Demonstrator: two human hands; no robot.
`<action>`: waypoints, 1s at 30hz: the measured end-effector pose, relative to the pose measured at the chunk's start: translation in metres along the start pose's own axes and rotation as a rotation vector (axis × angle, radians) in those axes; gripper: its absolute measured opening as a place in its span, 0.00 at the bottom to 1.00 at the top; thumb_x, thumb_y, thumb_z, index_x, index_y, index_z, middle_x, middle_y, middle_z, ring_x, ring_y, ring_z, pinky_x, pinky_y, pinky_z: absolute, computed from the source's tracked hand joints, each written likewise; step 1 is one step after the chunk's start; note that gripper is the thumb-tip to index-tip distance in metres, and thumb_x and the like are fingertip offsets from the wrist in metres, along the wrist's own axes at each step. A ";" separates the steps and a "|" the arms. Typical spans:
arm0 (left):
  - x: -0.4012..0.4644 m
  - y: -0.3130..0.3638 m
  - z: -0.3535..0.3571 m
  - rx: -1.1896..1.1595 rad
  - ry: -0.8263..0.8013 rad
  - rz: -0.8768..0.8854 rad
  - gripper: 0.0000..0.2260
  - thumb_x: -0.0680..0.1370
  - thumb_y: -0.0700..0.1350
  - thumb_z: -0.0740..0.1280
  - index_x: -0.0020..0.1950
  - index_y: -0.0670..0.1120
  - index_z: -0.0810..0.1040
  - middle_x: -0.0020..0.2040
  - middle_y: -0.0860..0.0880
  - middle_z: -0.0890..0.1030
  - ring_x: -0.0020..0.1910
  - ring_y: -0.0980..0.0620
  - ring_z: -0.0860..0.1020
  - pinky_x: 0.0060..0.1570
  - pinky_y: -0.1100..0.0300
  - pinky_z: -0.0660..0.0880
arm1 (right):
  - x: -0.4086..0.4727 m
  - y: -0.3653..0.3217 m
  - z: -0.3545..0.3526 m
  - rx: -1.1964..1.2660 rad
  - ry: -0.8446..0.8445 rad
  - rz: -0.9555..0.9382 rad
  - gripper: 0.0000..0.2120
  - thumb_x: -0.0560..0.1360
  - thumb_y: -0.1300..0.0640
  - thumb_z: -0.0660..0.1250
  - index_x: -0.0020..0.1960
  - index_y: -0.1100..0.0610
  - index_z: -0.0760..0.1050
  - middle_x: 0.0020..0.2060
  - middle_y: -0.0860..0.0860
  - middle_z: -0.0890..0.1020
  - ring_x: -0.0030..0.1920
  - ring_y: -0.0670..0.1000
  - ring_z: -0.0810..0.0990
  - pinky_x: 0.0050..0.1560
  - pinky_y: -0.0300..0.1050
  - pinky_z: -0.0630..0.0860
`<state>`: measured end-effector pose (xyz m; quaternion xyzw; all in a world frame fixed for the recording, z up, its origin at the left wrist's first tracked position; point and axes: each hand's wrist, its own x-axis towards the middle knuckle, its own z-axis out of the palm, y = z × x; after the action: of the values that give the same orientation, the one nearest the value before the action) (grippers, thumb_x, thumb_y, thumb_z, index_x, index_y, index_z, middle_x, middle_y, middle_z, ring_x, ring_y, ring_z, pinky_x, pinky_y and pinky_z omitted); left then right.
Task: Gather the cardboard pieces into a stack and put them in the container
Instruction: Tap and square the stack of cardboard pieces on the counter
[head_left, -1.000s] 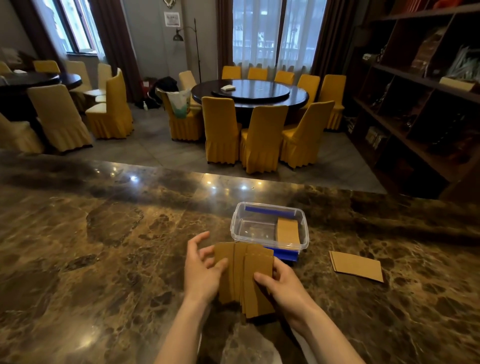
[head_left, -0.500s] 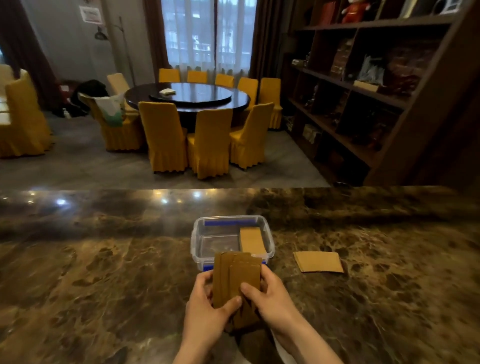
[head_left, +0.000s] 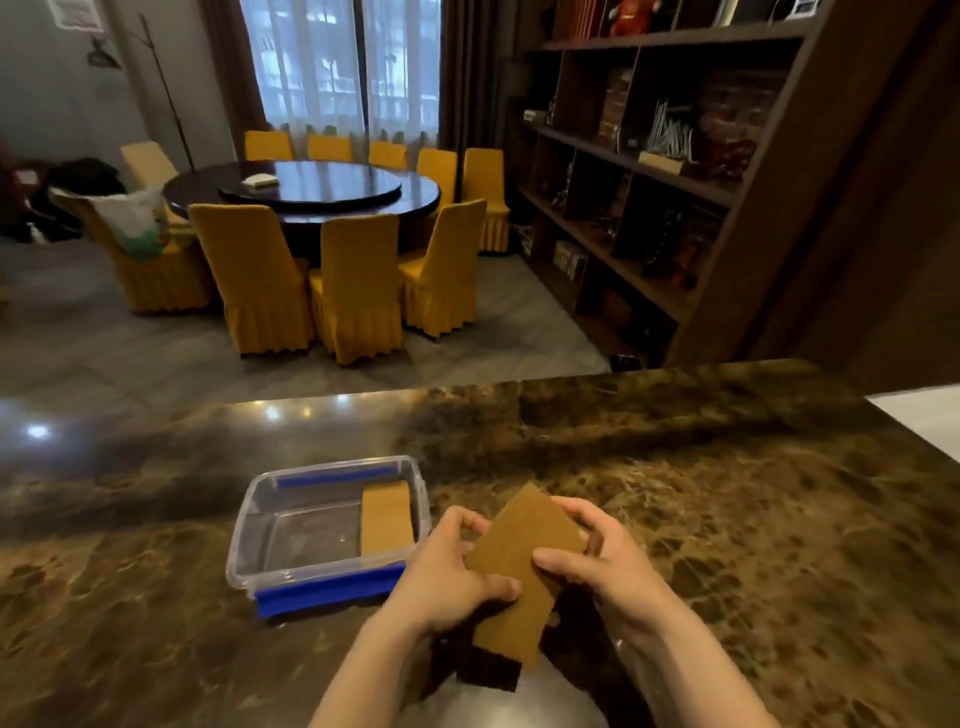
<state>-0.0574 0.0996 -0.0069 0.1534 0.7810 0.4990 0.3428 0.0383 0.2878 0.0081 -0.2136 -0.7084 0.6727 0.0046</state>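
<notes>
A stack of brown cardboard pieces (head_left: 519, 566) is held tilted above the marble counter, just right of the container. My left hand (head_left: 447, 571) grips its left edge and my right hand (head_left: 597, 564) grips its right edge and top. The clear plastic container (head_left: 249, 551) with blue clips sits on the counter to the left of my hands. One cardboard piece (head_left: 387, 519) leans inside it against the right wall. The loose piece that lay on the counter to the right is hidden behind my hands or out of sight.
The brown marble counter (head_left: 727, 545) stretches wide to the right and left. Its right edge (head_left: 914, 431) drops off at the far right. Beyond the counter are a round dining table (head_left: 301, 192) with yellow chairs and a dark bookshelf (head_left: 649, 171).
The fanned pieces have been squared into one stack. Both hands moved the stack rightward, away from in front of the container. The view swung to the right.
</notes>
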 end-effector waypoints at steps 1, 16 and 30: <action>0.011 0.007 0.003 0.020 0.008 -0.013 0.28 0.63 0.51 0.82 0.56 0.57 0.70 0.57 0.50 0.83 0.55 0.49 0.82 0.57 0.47 0.81 | 0.005 0.001 -0.012 -0.019 0.004 0.014 0.28 0.62 0.51 0.85 0.60 0.45 0.80 0.53 0.51 0.88 0.55 0.52 0.86 0.56 0.52 0.83; 0.122 0.052 0.071 0.576 0.235 -0.135 0.30 0.62 0.51 0.83 0.56 0.56 0.68 0.53 0.53 0.78 0.52 0.48 0.79 0.48 0.54 0.77 | 0.079 0.029 -0.063 -0.574 0.320 0.172 0.23 0.69 0.47 0.75 0.61 0.50 0.73 0.60 0.52 0.80 0.63 0.56 0.77 0.61 0.50 0.74; 0.141 0.061 0.064 0.938 0.044 -0.080 0.41 0.62 0.55 0.82 0.71 0.55 0.68 0.65 0.48 0.80 0.61 0.43 0.80 0.59 0.48 0.80 | 0.086 0.035 -0.069 -0.729 0.355 0.199 0.31 0.68 0.40 0.76 0.66 0.48 0.70 0.65 0.48 0.78 0.67 0.53 0.75 0.63 0.51 0.74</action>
<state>-0.1214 0.2528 -0.0236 0.2509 0.9346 0.0819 0.2386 -0.0092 0.3799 -0.0429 -0.3811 -0.8643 0.3278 -0.0145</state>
